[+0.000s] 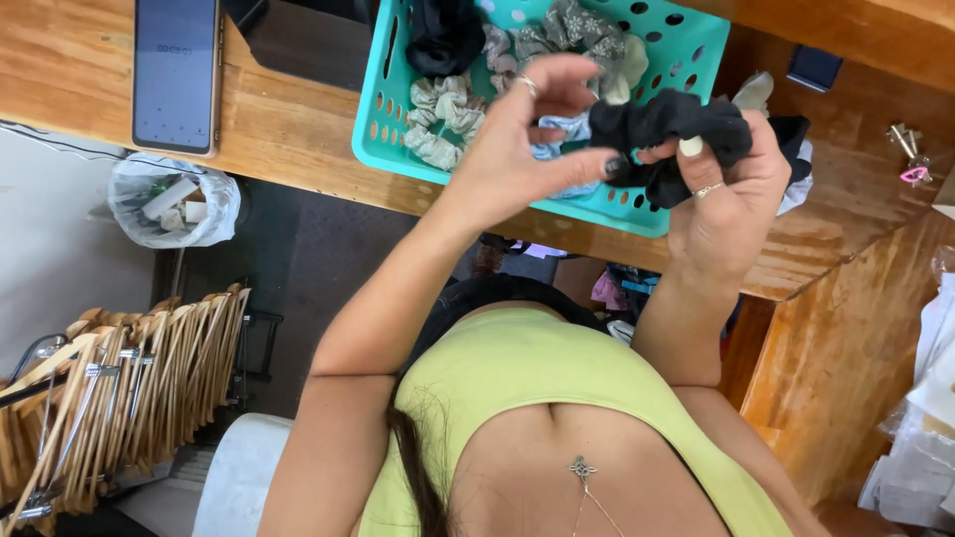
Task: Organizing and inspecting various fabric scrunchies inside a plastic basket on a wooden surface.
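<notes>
Both hands are working one black scrunchie [668, 127], held in the air over the near right corner of the basket [696, 60]. The right hand [724, 204] is closing on it from below: the thumb, with its pale nail, is pressing the fabric against the curled fingers, and the bulk of the cloth is bunching across the top of that hand. The left hand [517, 149] is pinching the scrunchie's left end between thumb and a dark-nailed fingertip, at about nine o'clock of the bundle, while its other fingers are fanning up and loose. In my judgement the grip is sound but narrow on the left; the pinch is taking only an edge of cloth, so a deeper bite into the gathered band would be keeping it from slipping while the fabric is being pulled or turned. The right hand is serving well as the anchor and should be holding steady rather than tugging. Moving outward, the teal basket is sitting on the wooden table [298, 124] at twelve o'clock of the hands, with grey floral scrunchies [448, 109] and another dark one [443, 35] lying inside it. A phone [176, 75] is lying flat at ten o'clock, well apart. Below the table edge, at eight o'clock, a bagged bin [174, 204] is standing, and wooden hangers [129, 378] are crowding a rail at seven o'clock.
</notes>
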